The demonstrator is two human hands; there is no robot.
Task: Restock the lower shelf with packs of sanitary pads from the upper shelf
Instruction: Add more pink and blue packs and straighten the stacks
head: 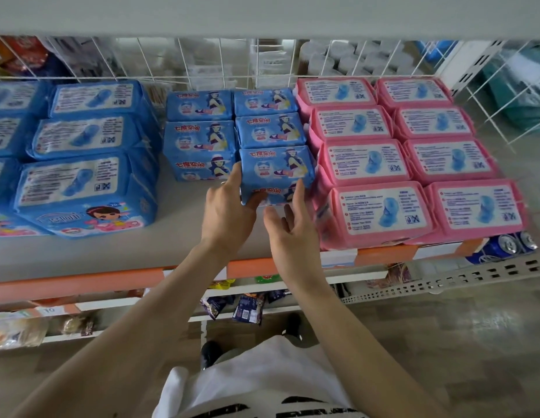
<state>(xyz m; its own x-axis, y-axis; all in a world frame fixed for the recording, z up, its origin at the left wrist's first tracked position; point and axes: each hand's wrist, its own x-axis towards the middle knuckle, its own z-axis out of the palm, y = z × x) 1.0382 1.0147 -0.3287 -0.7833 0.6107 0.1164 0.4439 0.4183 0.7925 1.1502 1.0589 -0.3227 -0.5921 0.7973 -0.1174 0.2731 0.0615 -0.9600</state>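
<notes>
- Small blue pad pack [276, 167] sits at the front of the right-hand column of small blue packs [232, 128], on the white shelf [178, 224], between both hands
- Left hand [225, 212] is at the pack's left front corner; fingers run up its left side and the thumb presses the front face, so the hand grips the pack
- Right hand [290, 224] is just in front of the pack, fingers straight and spread; the longest fingertip touches or nearly touches the pack's right front edge, cannot tell which; it holds nothing
- Pack looks slightly tilted, front edge lifted off the shelf, though this is hard to judge
- Pink pad packs [413, 164] lie in two columns just right of the held pack, nearly touching it
- Large blue pad packs [84, 152] lie stacked to the left, apart from the small ones
- White wire grid [202, 61] stands behind all rows
- Orange price strip [81, 282] runs along the shelf's front edge; snack packets [247, 306] on the shelf below
</notes>
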